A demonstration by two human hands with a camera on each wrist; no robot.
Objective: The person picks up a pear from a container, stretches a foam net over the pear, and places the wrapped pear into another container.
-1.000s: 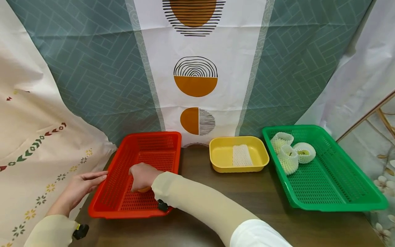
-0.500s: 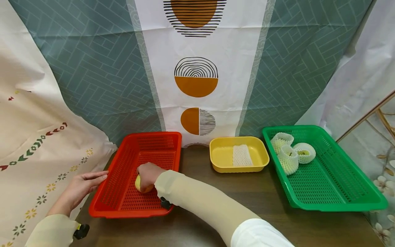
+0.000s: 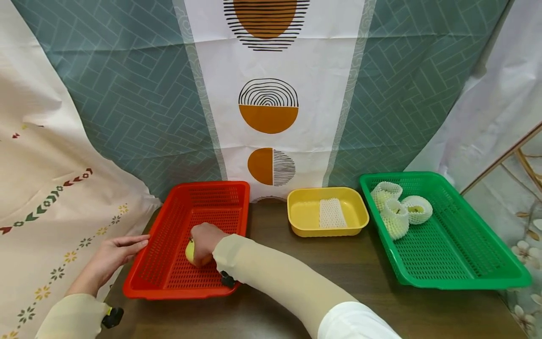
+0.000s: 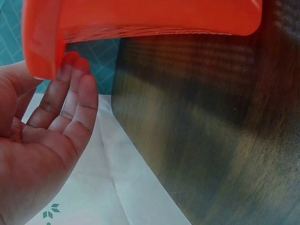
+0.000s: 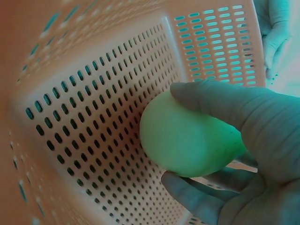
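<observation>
In the head view my right hand (image 3: 206, 240) reaches into the red basket (image 3: 144, 282) and grips a yellow-green apple (image 3: 190, 254). The right wrist view shows the thumb and fingers on opposite sides of the apple (image 5: 187, 136), low over the slotted basket floor; whether it touches the floor I cannot tell. My left hand (image 3: 111, 256) holds the basket's left rim. Up close in the left wrist view, the rim lies between the thumb and the fingers of the left hand (image 4: 51, 126). The thumb tip is hidden behind the rim.
A yellow tray (image 3: 300, 228) with a flat white foam net (image 3: 332, 213) stands mid-table. On the right, a green basket (image 3: 457, 282) holds several foam-netted fruits (image 3: 395, 219). Patterned cloth (image 3: 271, 113) hangs behind the brown tabletop (image 3: 296, 273).
My right hand has shifted slightly right, and more of the apple shows beside the fingers. The left hand stays at the basket rim; tray and green basket are unchanged.
</observation>
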